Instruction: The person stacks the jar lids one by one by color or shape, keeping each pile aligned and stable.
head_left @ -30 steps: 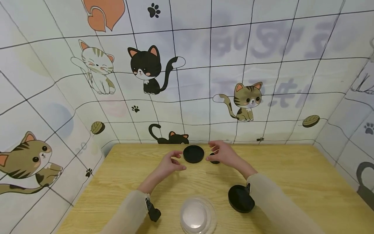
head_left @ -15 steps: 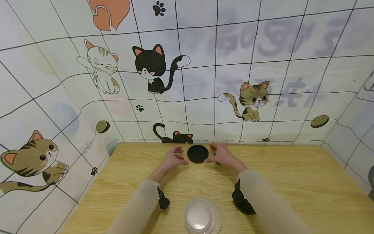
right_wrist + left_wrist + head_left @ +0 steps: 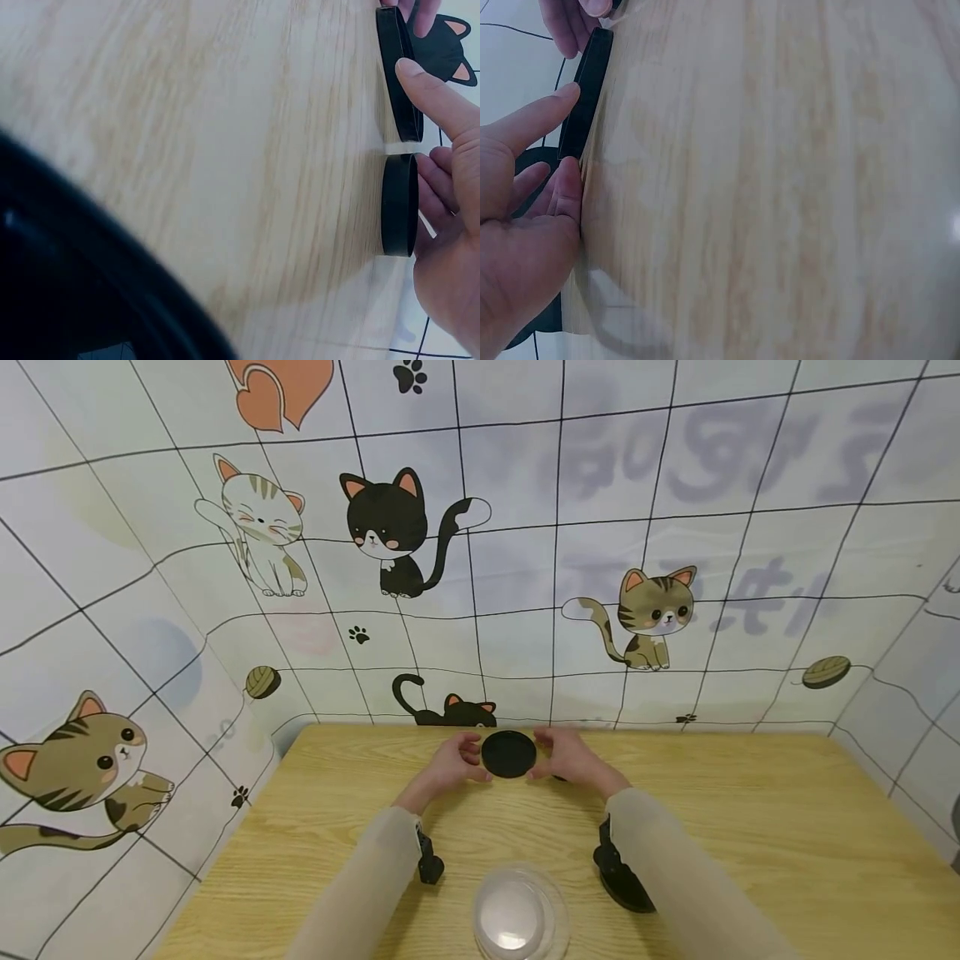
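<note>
A shallow round black dish (image 3: 508,754) with a low rim is at the back edge of the table, between both hands. My left hand (image 3: 452,760) grips its left side, the thumb on the near rim and the fingers bent round the edge. On the opposite side my right hand (image 3: 572,757) holds it in the same way, its thumb (image 3: 411,69) against the rim in the right wrist view. A smaller black dish (image 3: 397,206) stands beside it, under the right hand's other fingers. In the head view that hand hides most of it.
Nearer the person lies a clear round plastic container (image 3: 512,917). To its right, another black dish (image 3: 628,889) is partly covered by the right sleeve and wrist camera. The wood-grain table (image 3: 757,827) meets a cat-print backdrop (image 3: 517,577) behind and at the sides.
Both hands have closed in on the black dish from either side, the left moving right and the right moving left. The dish keeps about the same place.
</note>
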The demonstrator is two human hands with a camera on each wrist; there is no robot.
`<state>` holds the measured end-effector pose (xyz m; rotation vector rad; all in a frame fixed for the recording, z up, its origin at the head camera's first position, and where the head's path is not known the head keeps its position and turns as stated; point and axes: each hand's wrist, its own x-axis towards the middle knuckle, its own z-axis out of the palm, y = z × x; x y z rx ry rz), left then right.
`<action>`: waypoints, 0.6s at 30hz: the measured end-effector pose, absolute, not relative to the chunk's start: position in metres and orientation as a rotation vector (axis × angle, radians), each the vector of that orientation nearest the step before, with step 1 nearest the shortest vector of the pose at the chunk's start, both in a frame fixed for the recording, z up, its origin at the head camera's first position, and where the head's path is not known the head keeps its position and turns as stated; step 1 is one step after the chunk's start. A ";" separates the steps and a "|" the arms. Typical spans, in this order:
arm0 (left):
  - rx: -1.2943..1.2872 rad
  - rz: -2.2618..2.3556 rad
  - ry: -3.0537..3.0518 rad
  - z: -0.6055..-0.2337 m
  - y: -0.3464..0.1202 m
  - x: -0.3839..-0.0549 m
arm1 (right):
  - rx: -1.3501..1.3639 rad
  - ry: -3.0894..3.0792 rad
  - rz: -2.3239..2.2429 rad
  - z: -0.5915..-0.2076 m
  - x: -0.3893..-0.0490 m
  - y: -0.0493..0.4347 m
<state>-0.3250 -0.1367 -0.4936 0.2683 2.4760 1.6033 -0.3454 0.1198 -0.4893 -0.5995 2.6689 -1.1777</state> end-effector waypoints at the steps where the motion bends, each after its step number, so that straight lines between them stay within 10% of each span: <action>1: 0.278 1.586 2.480 -0.493 -0.137 -0.325 | -0.612 2.670 -1.174 -0.490 -0.345 0.120; 18: 0.321 1.420 2.607 -0.492 -0.126 -0.322 | -0.682 2.715 -1.077 -0.494 -0.345 0.114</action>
